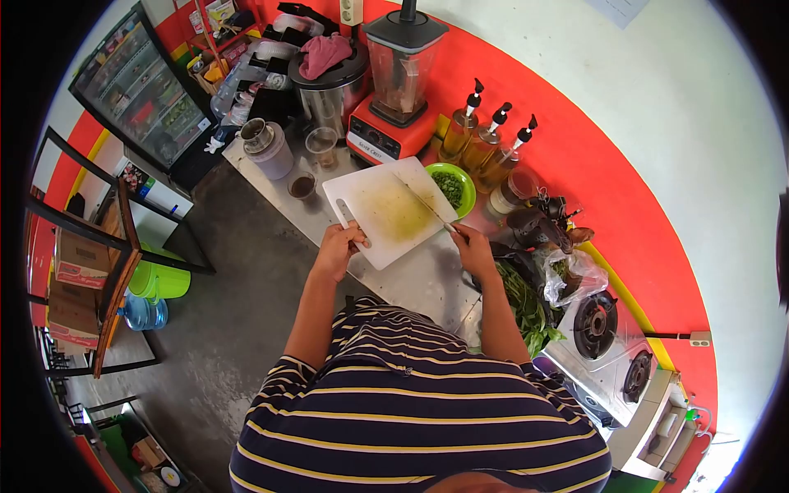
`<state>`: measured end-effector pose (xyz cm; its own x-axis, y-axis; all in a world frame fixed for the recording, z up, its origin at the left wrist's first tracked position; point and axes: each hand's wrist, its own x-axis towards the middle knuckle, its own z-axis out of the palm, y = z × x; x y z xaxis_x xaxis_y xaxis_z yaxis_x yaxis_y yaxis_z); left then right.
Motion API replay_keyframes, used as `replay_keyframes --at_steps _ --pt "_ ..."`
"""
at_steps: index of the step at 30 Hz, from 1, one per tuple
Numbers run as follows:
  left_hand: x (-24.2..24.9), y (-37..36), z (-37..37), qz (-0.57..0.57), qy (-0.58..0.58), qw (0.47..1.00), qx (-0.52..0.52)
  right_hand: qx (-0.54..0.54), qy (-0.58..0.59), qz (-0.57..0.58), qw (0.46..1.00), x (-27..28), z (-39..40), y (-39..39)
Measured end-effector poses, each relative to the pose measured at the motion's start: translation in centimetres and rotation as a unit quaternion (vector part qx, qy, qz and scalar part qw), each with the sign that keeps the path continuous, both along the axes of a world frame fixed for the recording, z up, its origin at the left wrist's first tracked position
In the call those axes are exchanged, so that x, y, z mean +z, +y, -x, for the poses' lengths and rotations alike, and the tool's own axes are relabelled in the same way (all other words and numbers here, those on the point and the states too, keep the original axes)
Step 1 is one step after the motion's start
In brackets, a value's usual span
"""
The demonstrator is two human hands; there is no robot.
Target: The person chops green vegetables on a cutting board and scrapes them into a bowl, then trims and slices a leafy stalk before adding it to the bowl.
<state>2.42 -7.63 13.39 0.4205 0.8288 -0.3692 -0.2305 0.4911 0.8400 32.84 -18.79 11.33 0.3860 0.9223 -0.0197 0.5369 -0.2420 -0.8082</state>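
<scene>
Just beyond the hands, a red-based clear blender (386, 138) and a round lime-green bowl (470, 197) of chopped greens (448, 187) crowd the rectangular white cutting board (374, 205). The left hand (339, 249) grips its edge; the right hand (474, 249) clasps a thin metal knife (423, 201) over it, handle mostly hidden.

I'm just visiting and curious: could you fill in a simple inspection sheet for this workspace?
Surface: metal counter, partly bare.
Job's things: white cutting board, stained yellow-green; knife, blade over the board; green bowl of chopped greens close by.
Clutter: blender, three pump bottles, cup of dark liquid, leafy greens.
Grips: left grip, a bare hand, holds the board's edge; right grip, also bare, holds the knife handle.
Cables: what looks like a black cord meets a wall socket.
Surroundings: stove, glass-door fridge, red-and-white wall.
</scene>
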Motion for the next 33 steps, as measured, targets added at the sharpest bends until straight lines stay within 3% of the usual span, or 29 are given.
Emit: replay_keyframes --at_steps 7,11,17,20,24,30,33 --pt "0.1 0.1 0.4 -0.011 -0.006 1.000 -0.005 -0.072 -0.069 -0.007 0.995 -0.2 -1.1 0.6" --pt "1.0 0.1 0.6 -0.028 0.003 0.999 -0.020 -0.011 0.007 -0.011 1.000 1.4 -0.5 -0.3" --pt "1.1 0.6 0.3 -0.038 0.024 0.999 -0.019 -0.072 -0.060 0.012 0.996 -1.8 -1.0 0.2" --pt "2.1 0.5 0.5 -0.041 0.020 0.999 -0.011 -0.094 -0.062 0.020 0.993 0.4 -0.3 0.5" --pt "2.9 0.5 0.4 -0.055 0.018 0.998 -0.002 -0.057 0.010 -0.029 0.998 0.8 0.4 0.1" --pt "2.2 0.8 0.9 -0.076 0.056 0.995 -0.027 -0.129 -0.125 0.044 0.983 -1.0 -1.1 0.5" --pt "1.8 1.1 1.3 -0.088 0.066 0.993 -0.038 -0.118 -0.043 -0.052 0.991 -0.1 -1.0 0.4"
